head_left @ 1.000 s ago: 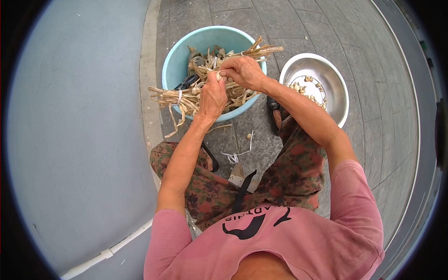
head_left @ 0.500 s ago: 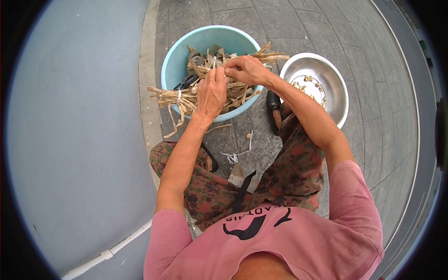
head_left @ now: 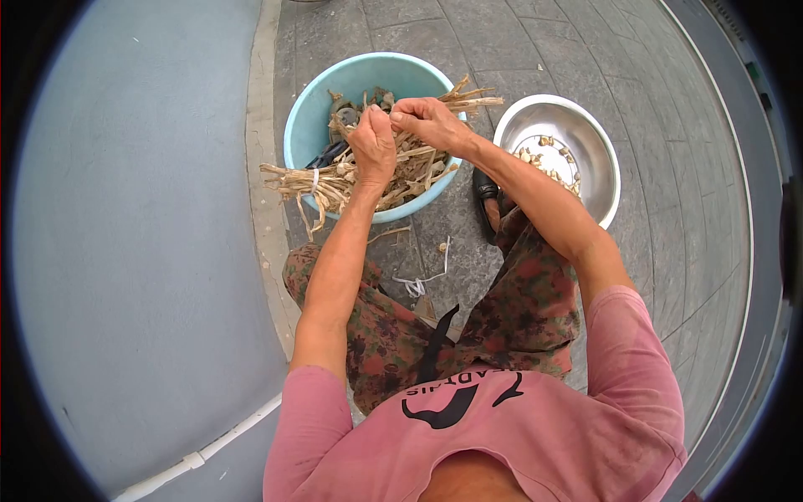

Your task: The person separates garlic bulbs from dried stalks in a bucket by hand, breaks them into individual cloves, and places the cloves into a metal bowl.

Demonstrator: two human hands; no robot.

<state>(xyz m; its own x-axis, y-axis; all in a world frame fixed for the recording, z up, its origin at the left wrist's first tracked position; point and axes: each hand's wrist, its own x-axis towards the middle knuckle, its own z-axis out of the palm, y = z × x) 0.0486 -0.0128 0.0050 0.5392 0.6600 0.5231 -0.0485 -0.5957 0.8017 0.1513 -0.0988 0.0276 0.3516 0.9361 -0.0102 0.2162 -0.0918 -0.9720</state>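
Both hands meet above a light blue plastic basin (head_left: 311,130), fingertips nearly touching. My left hand (head_left: 374,149) has its fingers pinched together. My right hand (head_left: 432,123) is also closed, thumb against the curled fingers. Whatever lies between them is too small and hidden to name. Beneath them the basin holds dried garlic stalks (head_left: 418,174) and dry leaves. A bundle of stalks bound with white tie (head_left: 314,179) sticks out over the left rim, and more stalk ends (head_left: 473,99) jut past the right rim. Something dark blue (head_left: 328,154) lies among the stalks.
A steel bowl (head_left: 595,167) with several garlic cloves (head_left: 548,156) stands on the grey tiles right of the basin. A white string (head_left: 416,286) lies on the floor between my feet. A pale blue wall (head_left: 150,209) runs along the left.
My left hand has lifted slightly and turned, its fingers more curled. The white strip seen upright beside it is out of sight now. The right hand stays close to it.
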